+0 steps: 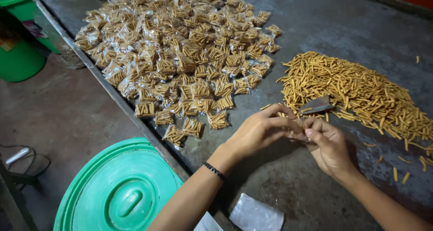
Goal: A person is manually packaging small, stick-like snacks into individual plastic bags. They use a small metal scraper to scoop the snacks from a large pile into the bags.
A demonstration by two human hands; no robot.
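Nearest the camera, a flat stack of empty clear bags [256,216] lies at the near edge of the grey table [343,23], just beside the left forearm with its dark beaded bracelet [213,170]. Both hands meet over the middle of the table, a little in from that near edge. Left hand [259,129] and right hand [329,145] are curled, fingertips pinched together on a small clear packet [298,132] held between them; how many snack sticks it holds cannot be made out. Just beyond the fingers a clear bag flap [315,105] sticks up at the near rim of a loose pile of golden snack sticks [361,93], which spreads toward the table's right edge, with stray sticks scattered near the right forearm. Toward the far left corner lies a broad heap of filled, sealed little packets [180,55], reaching down close to the left edge. Off the table, on the floor to the left, sit a green round lid [119,190] and a green bucket [18,55].
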